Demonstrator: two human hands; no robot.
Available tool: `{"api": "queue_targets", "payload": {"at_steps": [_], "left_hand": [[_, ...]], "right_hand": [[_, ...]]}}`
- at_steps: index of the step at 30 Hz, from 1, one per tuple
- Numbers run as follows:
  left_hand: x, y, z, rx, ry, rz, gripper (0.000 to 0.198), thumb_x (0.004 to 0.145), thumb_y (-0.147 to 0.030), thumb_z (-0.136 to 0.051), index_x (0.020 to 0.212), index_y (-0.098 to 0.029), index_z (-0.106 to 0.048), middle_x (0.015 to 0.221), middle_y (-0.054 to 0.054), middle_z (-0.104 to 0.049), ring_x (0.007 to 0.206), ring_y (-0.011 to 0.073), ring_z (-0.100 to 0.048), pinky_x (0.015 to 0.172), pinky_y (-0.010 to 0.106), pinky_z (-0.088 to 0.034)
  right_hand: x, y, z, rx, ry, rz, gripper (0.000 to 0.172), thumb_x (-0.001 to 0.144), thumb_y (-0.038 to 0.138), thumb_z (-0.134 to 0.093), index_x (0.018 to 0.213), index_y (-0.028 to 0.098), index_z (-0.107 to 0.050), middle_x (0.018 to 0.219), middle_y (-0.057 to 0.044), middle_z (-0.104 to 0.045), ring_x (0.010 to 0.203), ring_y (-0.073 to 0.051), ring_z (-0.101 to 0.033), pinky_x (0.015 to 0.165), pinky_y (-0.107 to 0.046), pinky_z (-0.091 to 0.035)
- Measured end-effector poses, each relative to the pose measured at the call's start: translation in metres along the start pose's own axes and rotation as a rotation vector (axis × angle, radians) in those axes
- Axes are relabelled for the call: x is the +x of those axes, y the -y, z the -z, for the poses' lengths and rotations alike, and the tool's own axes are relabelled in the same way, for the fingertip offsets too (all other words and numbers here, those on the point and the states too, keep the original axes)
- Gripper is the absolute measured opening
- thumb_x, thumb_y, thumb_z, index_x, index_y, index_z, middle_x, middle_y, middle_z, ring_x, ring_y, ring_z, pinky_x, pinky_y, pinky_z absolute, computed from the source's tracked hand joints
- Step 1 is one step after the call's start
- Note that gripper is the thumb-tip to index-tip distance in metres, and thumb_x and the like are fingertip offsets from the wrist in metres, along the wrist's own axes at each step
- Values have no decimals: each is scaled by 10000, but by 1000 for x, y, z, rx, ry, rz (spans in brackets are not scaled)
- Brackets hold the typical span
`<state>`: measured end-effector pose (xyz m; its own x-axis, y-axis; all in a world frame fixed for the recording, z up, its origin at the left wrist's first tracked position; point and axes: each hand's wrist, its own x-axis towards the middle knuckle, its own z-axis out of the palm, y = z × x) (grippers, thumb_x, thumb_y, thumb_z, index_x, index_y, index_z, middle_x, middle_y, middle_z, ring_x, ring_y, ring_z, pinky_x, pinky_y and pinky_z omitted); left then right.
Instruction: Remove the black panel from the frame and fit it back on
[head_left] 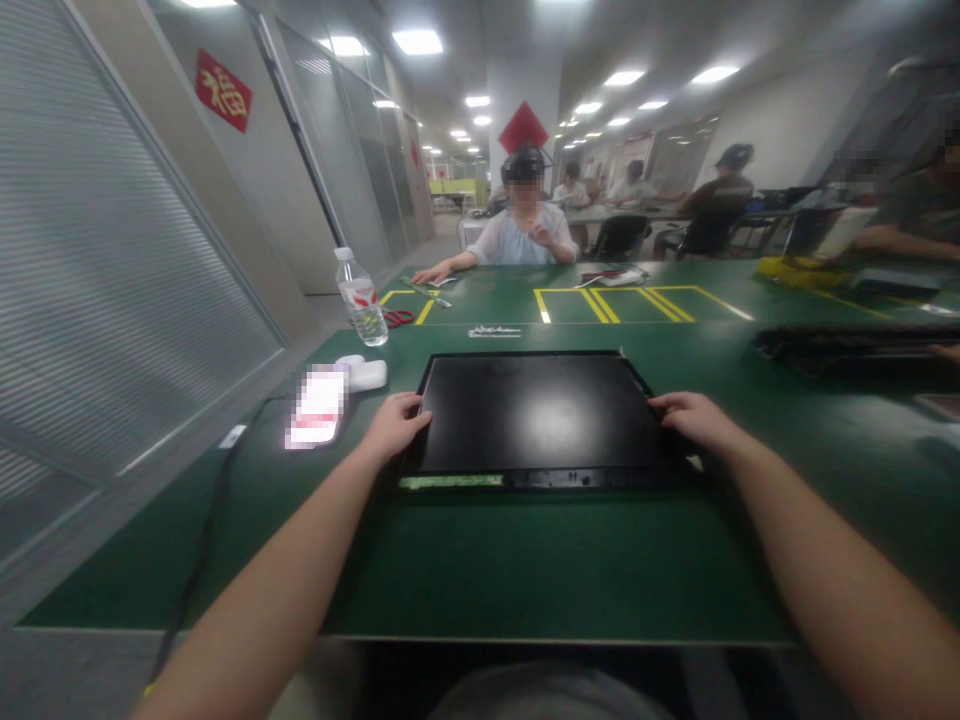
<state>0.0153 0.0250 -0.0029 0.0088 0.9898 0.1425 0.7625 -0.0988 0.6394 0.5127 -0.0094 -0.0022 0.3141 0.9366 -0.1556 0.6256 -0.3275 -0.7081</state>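
Note:
A black flat display panel (517, 415) lies in front of me on the green table (570, 570), its dark screen facing up and reflecting a bright patch. Along its near edge runs a black strip with a pale green section at the left. My left hand (394, 425) grips the panel's left edge, thumb on top. At the opposite side, my right hand (694, 420) pinches the right edge between thumb and fingers. The undersides of both grips are hidden.
Left of the panel are a lit phone (319, 405), a white case (367, 375), and a water bottle (361, 300) with red-handled scissors (399, 318) behind. Small white pieces (495, 331) lie beyond the panel. A person (525, 225) sits opposite; a dark object (847, 350) lies at right.

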Motion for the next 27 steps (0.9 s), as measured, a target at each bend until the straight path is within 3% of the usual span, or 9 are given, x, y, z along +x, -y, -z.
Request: {"api": "queue_targets", "payload": {"at_steps": [7, 21, 27], "left_hand": [[2, 4, -1, -8, 12, -2, 434, 792, -350, -651, 1144, -118, -755, 1372, 196, -630, 1261, 333, -601, 1048, 423, -484], [-1, -3, 5, -111, -3, 45, 427, 702, -375, -720, 1052, -135, -771, 1338, 186, -671, 1138, 332, -670, 1014, 430, -501], [-2, -6, 5, -149, -19, 16, 284, 670, -338, -738, 913, -203, -798, 1199, 130, -748, 1163, 351, -653, 1021, 454, -502]], "right_hand": [[-2, 0, -1, -64, 1, 49, 562, 640, -14, -591, 1162, 111, -757, 817, -77, -744, 653, -177, -652, 599, -245, -470], [-1, -1, 1, -19, 53, 63, 598, 638, -21, -557, 1198, 89, -736, 749, -48, -719, 600, -156, -625, 562, -230, -445], [0, -2, -2, -40, 29, 72, 536, 685, -42, -536, 1162, 81, -749, 789, -64, -737, 621, -155, -636, 590, -228, -455]]}}
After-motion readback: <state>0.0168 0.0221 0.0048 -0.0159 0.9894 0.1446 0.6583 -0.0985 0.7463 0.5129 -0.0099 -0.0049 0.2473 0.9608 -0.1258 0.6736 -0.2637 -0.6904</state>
